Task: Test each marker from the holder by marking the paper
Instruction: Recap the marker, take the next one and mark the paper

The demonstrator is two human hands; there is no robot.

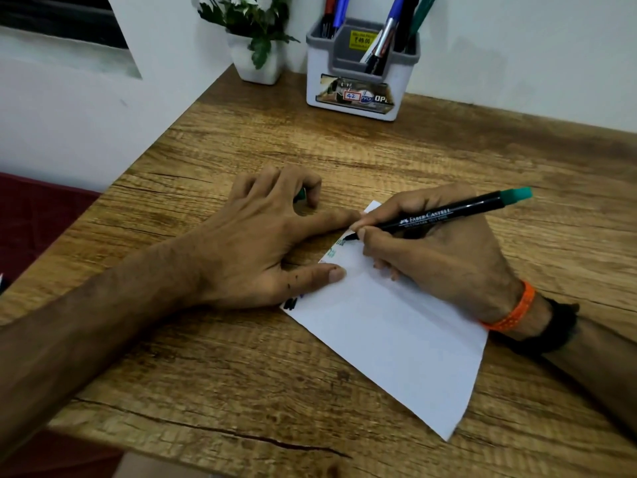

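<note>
Desk point(344, 143): wood grain, with a dark crack running near the front edge.
Paper point(389, 343): white sheet lying flat and skewed on the desk, one corner toward the front edge; black marks at its left edge, green marks near its far corner.
Left hand point(248, 243): lies on the desk at the paper's left edge; thumb and index finger stretched out, their tips pressing the sheet down; the other fingers are curled, and a bit of green, likely a cap point(302, 194), shows between them.
Right hand point(441, 250): rests on the paper's far part; its grip pinches the marker near the tip between thumb and fingers. An orange band point(513, 310) and a black band sit at the wrist.
Marker point(444, 215): black barrel with white lettering and a green rear end, slanting up to the right; its tip touches the paper at the green marks.
Holder point(358, 77): white and grey box at the desk's far edge by the wall, well apart from the paper, with several pens and markers standing in it.
Plant point(255, 39): small white pot just left of the holder.
</note>
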